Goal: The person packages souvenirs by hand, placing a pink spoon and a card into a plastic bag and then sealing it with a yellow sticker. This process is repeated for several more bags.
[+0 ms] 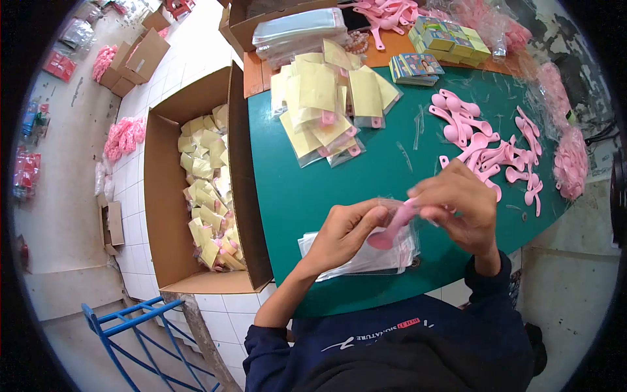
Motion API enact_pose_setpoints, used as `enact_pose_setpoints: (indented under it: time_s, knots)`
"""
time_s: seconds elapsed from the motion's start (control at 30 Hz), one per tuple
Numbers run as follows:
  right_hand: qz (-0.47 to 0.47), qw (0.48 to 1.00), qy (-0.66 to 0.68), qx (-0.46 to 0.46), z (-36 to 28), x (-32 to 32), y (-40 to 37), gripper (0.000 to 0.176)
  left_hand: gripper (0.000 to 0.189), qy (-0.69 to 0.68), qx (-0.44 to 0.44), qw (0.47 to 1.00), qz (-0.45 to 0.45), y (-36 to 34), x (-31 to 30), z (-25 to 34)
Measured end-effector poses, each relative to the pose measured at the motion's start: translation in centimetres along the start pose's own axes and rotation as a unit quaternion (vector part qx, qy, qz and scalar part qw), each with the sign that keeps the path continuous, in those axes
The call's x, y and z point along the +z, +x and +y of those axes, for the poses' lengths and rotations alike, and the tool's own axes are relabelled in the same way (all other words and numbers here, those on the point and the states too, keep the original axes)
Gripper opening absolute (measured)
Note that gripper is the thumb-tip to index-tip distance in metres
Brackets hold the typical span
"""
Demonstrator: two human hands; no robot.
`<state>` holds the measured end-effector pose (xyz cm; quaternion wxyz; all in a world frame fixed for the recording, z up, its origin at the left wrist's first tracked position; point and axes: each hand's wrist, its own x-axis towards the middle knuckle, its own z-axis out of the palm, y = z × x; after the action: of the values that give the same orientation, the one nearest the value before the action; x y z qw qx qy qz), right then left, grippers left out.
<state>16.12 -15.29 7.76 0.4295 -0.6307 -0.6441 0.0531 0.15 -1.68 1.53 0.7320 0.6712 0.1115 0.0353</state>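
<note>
Low over the front of the green table, my right hand is closed on a pink plastic measuring spoon, its round end pointing down and left. My left hand pinches a clear plastic bag right beside the spoon. The thin film and the fingers hide whether the spoon is partly inside the bag. Under both hands lies a stack of clear plastic bags. Beyond my right hand, a loose heap of pink spoons covers the table's right side.
Bagged yellow cards are piled at the back left, near stacks of small printed cards. A deep cardboard box, holding many filled bags, stands left of the table. A blue metal frame is at the lower left.
</note>
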Motion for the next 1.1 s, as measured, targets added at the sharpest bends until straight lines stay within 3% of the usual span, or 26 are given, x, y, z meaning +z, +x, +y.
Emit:
enact_pose_setpoints:
  time_s: [0.03, 0.1, 0.13, 0.23, 0.27, 0.33, 0.37, 0.4, 0.47, 0.53, 0.57, 0.6, 0.67, 0.7, 0.77, 0.8, 0.83, 0.9, 0.93, 1.03, 1.1]
  knots:
    - [-0.051, 0.997, -0.041, -0.051, -0.3, -0.8, 0.8, 0.016, 0.034, -0.006, 0.036, 0.999, 0.017, 0.1, 0.1, 0.4]
    - [-0.124, 0.992, -0.038, -0.001, -0.7, -2.9, 1.7, 0.018, 0.041, -0.017, 0.107, 0.993, 0.046, 0.2, 0.2, 1.0]
    - [-0.150, 0.987, -0.052, 0.012, 0.0, -4.8, 2.1, 0.017, 0.034, -0.006, 0.163, 0.986, 0.046, 0.4, -0.1, 0.8]
    - [-0.219, 0.976, -0.017, -0.002, 4.7, -11.7, 4.5, 0.020, 0.039, -0.084, 0.217, 0.971, 0.058, -0.1, -0.9, 0.6]
    - [-0.150, 0.984, 0.052, 0.082, 11.3, -14.3, 3.4, 0.024, 0.043, -0.064, 0.230, 0.969, 0.068, -0.6, -1.3, 0.9]
    - [-0.047, 0.964, -0.130, 0.229, 20.5, -16.6, 3.3, 0.027, 0.043, -0.116, 0.265, 0.951, 0.110, -1.9, -2.4, 0.3]
    - [-0.009, 0.930, -0.199, 0.310, 25.0, -17.7, 3.3, 0.030, 0.043, -0.143, 0.282, 0.940, 0.129, -2.5, -2.7, 0.0]
    - [0.021, 0.830, -0.307, 0.466, 27.3, -18.1, 2.6, 0.031, 0.044, -0.141, 0.300, 0.928, 0.173, -3.0, -2.8, -0.2]
    - [-0.246, 0.666, -0.482, 0.513, 26.3, -19.5, 2.6, 0.024, 0.046, -0.060, 0.288, 0.939, 0.177, -4.6, -4.0, -1.0]
    - [-0.078, 0.881, -0.290, 0.365, 29.1, -17.6, 3.0, 0.022, 0.048, -0.056, 0.276, 0.929, 0.239, -6.1, -5.6, -2.0]
    - [0.010, 0.945, -0.172, 0.277, 30.3, -16.6, 2.7, 0.022, 0.048, -0.053, 0.265, 0.925, 0.266, -6.6, -6.0, -2.2]
    - [0.014, 0.940, -0.216, 0.263, 30.5, -15.8, 3.3, 0.022, 0.049, -0.076, 0.248, 0.879, 0.401, -6.9, -6.0, -2.0]
    - [0.027, 0.925, -0.298, 0.237, 30.3, -12.6, 5.8, 0.024, 0.047, 0.009, 0.259, 0.907, 0.333, -7.1, -6.1, -1.1]
    - [0.039, 0.920, -0.273, 0.278, 30.5, -11.4, 6.8, 0.026, 0.046, 0.050, 0.264, 0.916, 0.298, -7.2, -6.1, -0.8]
    - [0.059, 0.905, -0.222, 0.357, 31.6, -9.2, 8.4, 0.031, 0.044, -0.019, 0.284, 0.894, 0.346, -8.1, -6.7, -1.0]
    - [0.021, 0.879, -0.237, 0.412, 32.2, -8.7, 8.9, 0.036, 0.046, -0.057, 0.303, 0.879, 0.364, -8.4, -6.8, -0.4]
    - [0.029, 0.891, -0.234, 0.389, 32.6, -7.9, 8.8, 0.037, 0.047, -0.094, 0.322, 0.862, 0.380, -8.6, -6.9, -0.1]
    - [0.040, 0.910, -0.233, 0.342, 32.4, -6.4, 8.1, 0.039, 0.045, -0.090, 0.289, 0.889, 0.345, -9.2, -6.7, -0.5]
    - [0.058, 0.884, -0.273, 0.374, 32.1, -5.8, 8.4, 0.033, 0.044, -0.076, 0.268, 0.904, 0.326, -9.3, -6.5, -0.8]
    - [0.140, 0.857, -0.416, 0.269, 29.2, -4.4, 8.1, 0.026, 0.044, -0.088, 0.199, 0.930, 0.297, -8.6, -5.4, -0.8]
    - [0.129, 0.873, -0.414, 0.223, 30.3, -4.6, 7.9, 0.022, 0.045, -0.080, 0.150, 0.939, 0.298, -7.8, -4.9, -0.6]
